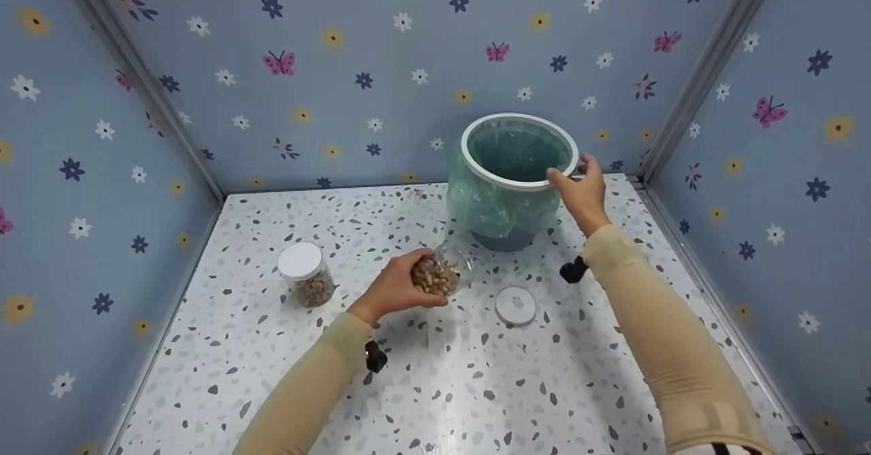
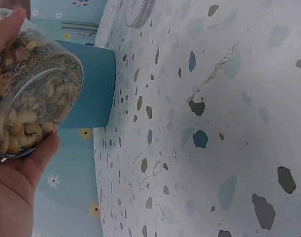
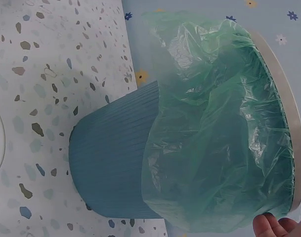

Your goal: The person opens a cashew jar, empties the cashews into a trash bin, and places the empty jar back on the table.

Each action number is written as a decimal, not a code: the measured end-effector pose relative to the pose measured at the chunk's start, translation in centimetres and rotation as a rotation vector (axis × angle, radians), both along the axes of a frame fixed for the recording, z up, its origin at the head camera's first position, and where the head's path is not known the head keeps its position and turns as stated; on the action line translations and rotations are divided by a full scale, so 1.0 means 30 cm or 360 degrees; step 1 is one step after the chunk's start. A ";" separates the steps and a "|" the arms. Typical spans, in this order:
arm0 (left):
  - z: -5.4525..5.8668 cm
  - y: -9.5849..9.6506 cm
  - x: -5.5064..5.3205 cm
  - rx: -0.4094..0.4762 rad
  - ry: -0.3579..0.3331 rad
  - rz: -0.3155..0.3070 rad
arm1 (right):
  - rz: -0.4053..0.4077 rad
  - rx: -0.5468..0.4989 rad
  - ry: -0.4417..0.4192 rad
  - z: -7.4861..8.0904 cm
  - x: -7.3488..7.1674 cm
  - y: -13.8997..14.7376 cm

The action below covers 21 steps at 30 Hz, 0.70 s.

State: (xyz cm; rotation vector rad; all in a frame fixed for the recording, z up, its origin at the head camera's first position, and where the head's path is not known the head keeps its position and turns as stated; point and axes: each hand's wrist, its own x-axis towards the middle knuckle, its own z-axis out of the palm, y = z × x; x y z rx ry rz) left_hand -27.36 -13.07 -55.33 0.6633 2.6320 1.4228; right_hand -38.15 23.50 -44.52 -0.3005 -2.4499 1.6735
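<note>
My left hand (image 1: 398,283) grips a clear plastic jar (image 2: 66,66), tilted with its mouth toward the trash can; cashew-like nuts (image 1: 435,275) lie inside. No lid is on this jar. With thumb and fingers my right hand (image 1: 584,188) pinches the white rim (image 1: 495,179) of a blue trash can (image 3: 113,153). A thin green bag (image 3: 209,138) lines the can and hangs down over its outside. The can stands on the table near the back wall. In the right wrist view only some fingertips (image 3: 269,226) show at the rim.
A white round lid (image 1: 516,305) lies flat on the speckled table (image 1: 435,387), in front of the can. To the left stands a second jar (image 1: 309,275) with a white lid on and brown contents. Flower-patterned walls (image 1: 381,47) enclose the back and both sides.
</note>
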 end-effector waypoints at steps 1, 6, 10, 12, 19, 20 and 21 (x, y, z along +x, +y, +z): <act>0.003 0.001 -0.002 0.0004 0.0007 -0.0005 | 0.0002 0.0003 -0.0003 0.000 -0.004 -0.001; 0.022 0.006 -0.011 0.0005 0.0044 -0.0015 | 0.0000 0.0032 0.0007 -0.006 -0.026 -0.008; 0.042 0.009 -0.019 -0.0011 0.0070 -0.0022 | 0.0001 0.0030 0.0035 -0.012 -0.039 -0.013; 0.052 0.010 -0.024 -0.0010 0.0081 -0.0025 | 0.0008 0.0021 0.0053 -0.015 -0.042 -0.014; 0.087 0.016 -0.043 -0.0007 0.0096 -0.0023 | 0.0022 0.0022 0.0067 -0.021 -0.050 -0.023; 0.093 0.018 -0.046 -0.0010 0.0100 -0.0025 | 0.0024 0.0018 0.0060 -0.022 -0.052 -0.025; 0.099 0.020 -0.049 -0.0008 0.0102 -0.0028 | 0.0023 0.0011 0.0053 -0.023 -0.054 -0.026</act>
